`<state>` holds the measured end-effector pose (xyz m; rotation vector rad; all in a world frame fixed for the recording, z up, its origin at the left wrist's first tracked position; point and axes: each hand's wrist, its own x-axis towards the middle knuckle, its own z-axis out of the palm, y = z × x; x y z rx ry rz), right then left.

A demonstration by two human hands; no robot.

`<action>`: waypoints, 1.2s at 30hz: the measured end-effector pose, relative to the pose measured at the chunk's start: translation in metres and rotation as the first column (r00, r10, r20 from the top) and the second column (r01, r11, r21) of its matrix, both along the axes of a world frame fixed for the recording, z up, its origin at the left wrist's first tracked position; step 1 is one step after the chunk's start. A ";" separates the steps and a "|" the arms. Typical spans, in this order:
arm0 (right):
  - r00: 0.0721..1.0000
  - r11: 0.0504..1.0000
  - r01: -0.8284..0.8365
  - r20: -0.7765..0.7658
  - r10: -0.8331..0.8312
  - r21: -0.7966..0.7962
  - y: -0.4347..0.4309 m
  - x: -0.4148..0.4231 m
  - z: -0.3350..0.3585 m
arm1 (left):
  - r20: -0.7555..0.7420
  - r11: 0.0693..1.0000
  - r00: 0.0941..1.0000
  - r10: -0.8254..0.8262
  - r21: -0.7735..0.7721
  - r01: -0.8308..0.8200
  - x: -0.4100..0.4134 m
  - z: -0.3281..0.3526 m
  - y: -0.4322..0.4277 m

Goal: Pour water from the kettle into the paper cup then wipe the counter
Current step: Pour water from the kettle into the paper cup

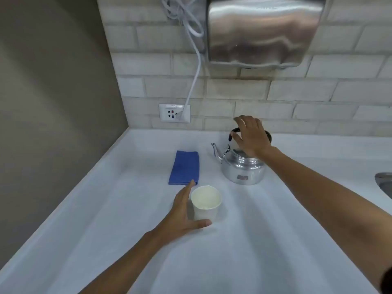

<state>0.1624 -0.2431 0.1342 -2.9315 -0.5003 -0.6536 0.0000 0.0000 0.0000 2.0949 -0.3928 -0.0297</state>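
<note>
From the head camera, the left hand (182, 213) is spread open around the left side of the paper cup (206, 203) — thumb in front of its base, fingers behind, not clasped. Just beyond those fingertips lies the folded blue cloth (185, 167). The right hand (251, 135) hovers open over the kettle's black handle (234, 130); the kettle (240, 166) stands on the white counter (106, 209) beneath it, spout toward the cloth.

On the counter (127, 240): cloth (184, 167) left of kettle (241, 168) — paper cup (206, 203) in front, between them.
</note>
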 end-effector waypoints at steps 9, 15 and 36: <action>0.970 0.958 0.203 -0.179 -0.167 0.204 -0.012 0.021 0.015 | -0.132 0.988 0.991 0.012 -0.150 -0.032 0.007 -0.007 -0.018; 0.945 0.937 0.288 -0.218 -0.245 0.196 -0.011 0.030 0.014 | -0.183 0.984 0.981 0.069 -0.148 -0.096 0.006 -0.006 -0.022; 0.982 0.916 0.186 -0.106 -0.158 0.355 -0.024 -0.019 0.044 | -0.153 0.988 0.984 0.092 -0.112 -0.110 0.005 -0.011 -0.022</action>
